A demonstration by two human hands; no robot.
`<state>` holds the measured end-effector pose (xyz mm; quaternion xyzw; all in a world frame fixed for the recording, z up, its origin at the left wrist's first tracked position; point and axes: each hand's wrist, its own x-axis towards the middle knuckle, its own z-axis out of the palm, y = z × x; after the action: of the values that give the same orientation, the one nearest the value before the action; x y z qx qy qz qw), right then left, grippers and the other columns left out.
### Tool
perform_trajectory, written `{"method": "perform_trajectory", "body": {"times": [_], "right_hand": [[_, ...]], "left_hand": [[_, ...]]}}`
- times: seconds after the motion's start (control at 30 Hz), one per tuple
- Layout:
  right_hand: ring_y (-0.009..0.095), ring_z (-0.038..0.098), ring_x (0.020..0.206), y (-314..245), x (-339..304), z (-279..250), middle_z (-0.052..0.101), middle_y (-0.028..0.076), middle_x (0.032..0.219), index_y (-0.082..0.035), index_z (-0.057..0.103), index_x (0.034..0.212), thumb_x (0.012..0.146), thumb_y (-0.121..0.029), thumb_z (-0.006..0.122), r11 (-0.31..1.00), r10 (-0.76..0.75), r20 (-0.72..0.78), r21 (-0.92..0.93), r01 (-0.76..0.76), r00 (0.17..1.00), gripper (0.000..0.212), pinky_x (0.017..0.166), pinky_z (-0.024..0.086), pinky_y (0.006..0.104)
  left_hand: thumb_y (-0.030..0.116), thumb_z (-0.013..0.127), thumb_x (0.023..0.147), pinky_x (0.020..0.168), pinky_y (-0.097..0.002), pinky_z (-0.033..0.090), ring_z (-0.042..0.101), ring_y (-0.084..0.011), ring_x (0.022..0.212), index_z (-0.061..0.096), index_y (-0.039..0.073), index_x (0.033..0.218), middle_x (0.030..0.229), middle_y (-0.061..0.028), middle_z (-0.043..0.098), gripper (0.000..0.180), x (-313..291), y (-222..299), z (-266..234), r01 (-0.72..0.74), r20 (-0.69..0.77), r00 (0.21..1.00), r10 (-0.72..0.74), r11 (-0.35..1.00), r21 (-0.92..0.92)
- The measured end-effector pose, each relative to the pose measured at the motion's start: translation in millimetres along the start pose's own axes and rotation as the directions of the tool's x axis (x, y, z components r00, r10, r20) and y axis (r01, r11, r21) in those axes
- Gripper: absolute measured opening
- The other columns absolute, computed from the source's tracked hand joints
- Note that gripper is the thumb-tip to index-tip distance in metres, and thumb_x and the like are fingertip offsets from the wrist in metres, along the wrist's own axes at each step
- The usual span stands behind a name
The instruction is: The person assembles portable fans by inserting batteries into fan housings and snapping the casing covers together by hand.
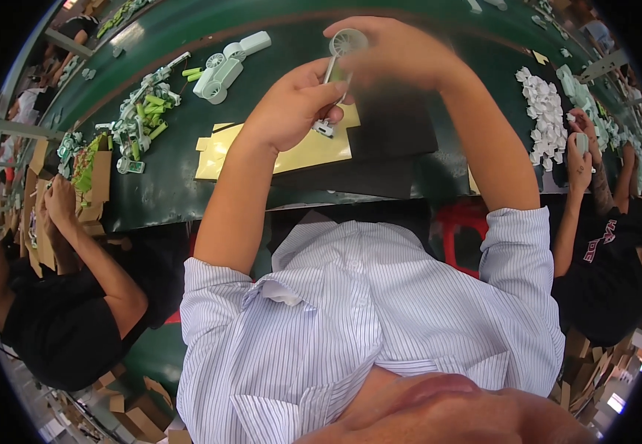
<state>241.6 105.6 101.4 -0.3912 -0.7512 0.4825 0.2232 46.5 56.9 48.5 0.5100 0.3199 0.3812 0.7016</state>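
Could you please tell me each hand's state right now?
Left hand: closed, holding a pale round-ended part.
Right hand: blurred beside it; grip cannot be told.

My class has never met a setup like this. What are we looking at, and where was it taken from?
There is no robot here: someone works bare-handed. The single picture comes from a wide fisheye camera worn on the head and looking down, so straight edges bend. The left hand grips a pale green part with a round, spoked end. The right hand is beside that end, too blurred to judge its grip. On the dark green table lie yellow sheets, bright green cylinders and a heap of white pieces.
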Motion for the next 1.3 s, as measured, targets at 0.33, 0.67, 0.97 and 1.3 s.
{"method": "perform_trajectory", "body": {"times": [0.33, 0.67, 0.97, 1.3], "right_hand": [[0.025, 0.067, 0.084, -17.7, 1.1, 11.6, 0.068, 0.014, 0.097, 0.001, 0.064, 0.112, 0.075, -0.029, 0.067, 0.782, -0.001, 0.032, -0.623, 0.020, 0.999, 0.048, 0.074, 0.052, 0.0342], [0.029, 0.065, 0.079, -18.3, 0.2, 18.9, 0.067, 0.018, 0.084, 0.001, 0.067, 0.093, 0.066, -0.026, 0.076, 0.898, -0.165, 0.035, -0.408, 0.165, 0.986, 0.040, 0.072, 0.051, 0.0356], [0.029, 0.064, 0.087, 60.2, -27.5, 28.1, 0.066, 0.015, 0.095, -0.002, 0.062, 0.116, 0.088, -0.027, 0.064, 0.877, -0.330, -0.019, -0.377, 0.299, 0.944, 0.038, 0.078, 0.051, 0.0366], [0.025, 0.062, 0.095, 111.6, -56.5, 74.6, 0.058, 0.007, 0.108, -0.007, 0.065, 0.102, 0.086, -0.009, 0.065, 0.756, -0.475, -0.047, -0.533, 0.380, 0.879, 0.016, 0.082, 0.051, 0.0332]], "left_hand": [[0.001, 0.052, 0.084, 0.066, -0.0199, 0.046, 0.057, -0.0086, 0.073, 0.057, 0.001, 0.117, 0.094, -0.0037, 0.062, 0.033, -11.3, -6.8, 2.1, 0.045, 0.003, 0.999, -0.046, 0.990, 0.133], [0.003, 0.057, 0.086, 0.072, -0.0265, 0.052, 0.066, -0.0158, 0.082, 0.050, -0.008, 0.120, 0.108, -0.0133, 0.067, 0.036, -25.3, -26.9, 5.1, 0.074, -0.304, 0.948, 0.090, 0.869, 0.489], [0.005, 0.052, 0.083, 0.064, -0.0247, 0.049, 0.054, -0.0086, 0.065, 0.047, -0.013, 0.113, 0.104, -0.0209, 0.066, 0.035, -63.5, -26.1, -33.3, 0.198, -0.145, 0.966, -0.212, 0.974, -0.108], [-0.001, 0.058, 0.084, 0.069, -0.0248, 0.051, 0.059, -0.0109, 0.073, 0.053, -0.011, 0.115, 0.102, -0.0135, 0.068, 0.032, -40.3, -61.6, -25.1, 0.242, -0.300, 0.921, -0.250, 0.968, -0.065]]}}
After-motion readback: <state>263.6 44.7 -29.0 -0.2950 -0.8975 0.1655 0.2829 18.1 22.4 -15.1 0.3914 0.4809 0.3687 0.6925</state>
